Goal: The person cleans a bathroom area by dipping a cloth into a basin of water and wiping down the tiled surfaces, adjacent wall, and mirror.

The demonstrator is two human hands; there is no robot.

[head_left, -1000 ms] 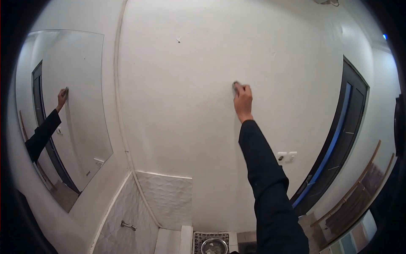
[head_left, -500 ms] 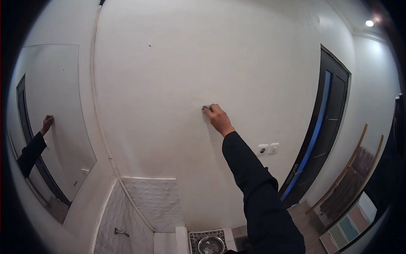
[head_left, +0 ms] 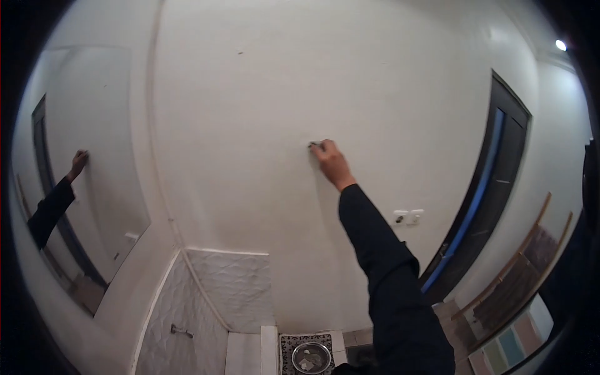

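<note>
My right hand point(head_left: 332, 164), in a dark sleeve point(head_left: 390, 275), reaches up to the white wall point(head_left: 250, 125). Its fingers are pinched round a small, thin, dark-and-grey piece point(head_left: 314, 145) pressed against the wall or very close to it. The piece is too small and too covered by the fingers to name. A tall mirror point(head_left: 103, 187) on the left reflects the same hand and sleeve. My left hand is out of view.
Below stands a round metal bowl point(head_left: 310, 358) holding pale flat pieces, on a patterned tile. A socket point(head_left: 400, 217) and switch point(head_left: 415, 217) sit right of my arm. Further right are a dark door point(head_left: 481, 194) and a wooden rack point(head_left: 519, 275). A tap point(head_left: 182, 331) juts out lower left.
The whole view has shifted, so the wall, door and mirror sit slightly further right. My right hand stays at the wall with the small piece in its fingers.
</note>
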